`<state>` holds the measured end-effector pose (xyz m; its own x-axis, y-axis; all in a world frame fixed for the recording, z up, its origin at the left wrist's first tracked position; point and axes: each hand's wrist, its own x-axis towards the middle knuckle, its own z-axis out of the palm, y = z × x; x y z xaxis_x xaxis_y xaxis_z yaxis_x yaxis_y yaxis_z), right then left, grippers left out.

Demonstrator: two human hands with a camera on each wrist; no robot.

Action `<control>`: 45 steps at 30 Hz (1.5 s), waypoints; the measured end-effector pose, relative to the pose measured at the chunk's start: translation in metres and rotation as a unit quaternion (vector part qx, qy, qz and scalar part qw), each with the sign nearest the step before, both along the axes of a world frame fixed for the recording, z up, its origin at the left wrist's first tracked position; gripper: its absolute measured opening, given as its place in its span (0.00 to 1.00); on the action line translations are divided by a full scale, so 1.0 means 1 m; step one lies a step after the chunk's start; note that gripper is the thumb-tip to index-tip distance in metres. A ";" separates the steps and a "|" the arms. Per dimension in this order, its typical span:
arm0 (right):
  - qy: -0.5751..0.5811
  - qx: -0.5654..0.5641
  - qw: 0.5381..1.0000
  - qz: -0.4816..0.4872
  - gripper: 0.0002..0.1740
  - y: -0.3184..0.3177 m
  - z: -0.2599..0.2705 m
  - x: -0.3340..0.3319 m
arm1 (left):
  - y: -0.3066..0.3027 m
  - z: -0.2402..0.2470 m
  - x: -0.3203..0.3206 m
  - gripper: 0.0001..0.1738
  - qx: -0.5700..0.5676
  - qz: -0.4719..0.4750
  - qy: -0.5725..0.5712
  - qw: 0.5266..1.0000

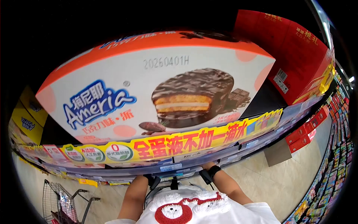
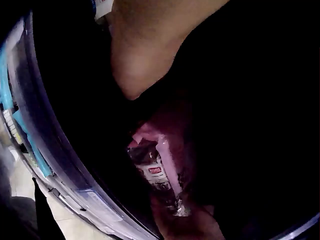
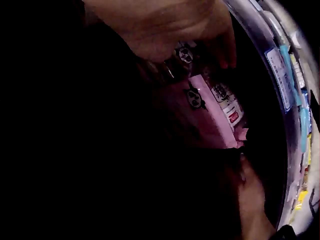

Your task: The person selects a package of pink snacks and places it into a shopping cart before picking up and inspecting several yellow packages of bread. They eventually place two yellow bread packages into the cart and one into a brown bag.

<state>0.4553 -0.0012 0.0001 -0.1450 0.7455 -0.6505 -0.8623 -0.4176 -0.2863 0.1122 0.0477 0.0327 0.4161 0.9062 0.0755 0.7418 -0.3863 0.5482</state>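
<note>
In the head view both forearms reach under the shelf edge, hiding the hands. The left wrist view shows my left hand (image 2: 145, 55) at the top, mostly in shadow. Below it lies a pink-and-clear plastic package (image 2: 167, 155) with a dark printed label. In the right wrist view my right hand (image 3: 175, 25) grips one end of this pink package (image 3: 212, 107), its fingers bent down over it. At the opposite end, the left hand (image 3: 252, 192) comes up close to the package's corner; I cannot tell how its fingers lie.
A large chocolate pie box (image 1: 160, 89) stands on the shelf above, behind a yellow promotional strip (image 1: 186, 142). Red gift boxes (image 1: 294, 48) are at the right. The shelf's front rail (image 3: 280, 85) runs beside the hands. A shopping cart (image 1: 61, 201) stands at lower left.
</note>
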 end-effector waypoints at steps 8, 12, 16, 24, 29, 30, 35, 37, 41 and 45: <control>-0.209 0.079 0.961 0.162 0.20 -0.020 0.013 -0.018 | -0.010 0.000 0.017 0.18 0.090 -0.015 0.084 0.992; -0.167 0.054 0.970 0.166 0.23 -0.037 0.050 -0.023 | -0.020 0.002 0.030 0.19 0.090 -0.001 0.099 0.991; -0.181 0.096 0.961 0.185 0.22 -0.077 0.060 -0.017 | -0.073 0.016 0.044 0.30 0.096 0.094 0.132 0.982; -0.145 -0.042 0.963 0.221 0.22 -0.207 0.003 -0.010 | -0.245 -0.014 0.045 0.25 0.014 0.118 -0.109 0.987; -0.135 -0.189 0.951 0.206 0.20 -0.299 -0.053 -0.011 | -0.375 -0.143 -0.021 0.23 -0.336 0.139 -0.092 0.927; -0.151 -0.227 0.940 0.207 0.20 -0.314 -0.062 -0.012 | -0.400 -0.128 -0.029 0.22 -0.460 0.235 -0.145 0.844; -0.221 -0.237 0.887 0.331 0.18 -0.356 -0.078 -0.017 | -0.498 -0.133 -0.077 0.18 -0.515 0.465 -0.291 0.658; -0.255 -0.235 0.860 0.374 0.18 -0.359 -0.096 -0.024 | -0.521 -0.137 -0.091 0.17 -0.477 0.494 -0.322 0.652; -0.358 -0.201 0.789 0.457 0.15 -0.343 -0.124 -0.083 | -0.543 -0.110 -0.123 0.18 -0.453 0.446 -0.377 0.674; -0.374 -0.116 0.718 0.575 0.18 -0.312 -0.125 -0.204 | -0.587 -0.091 -0.197 0.21 -0.366 0.496 -0.427 0.662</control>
<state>0.2516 -0.3135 -0.1246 -0.1229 0.2715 -0.9545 0.4512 -0.8414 -0.2975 -0.0847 -0.5388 -0.0584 -0.3211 0.6260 -0.7107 -0.2698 0.6588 0.7022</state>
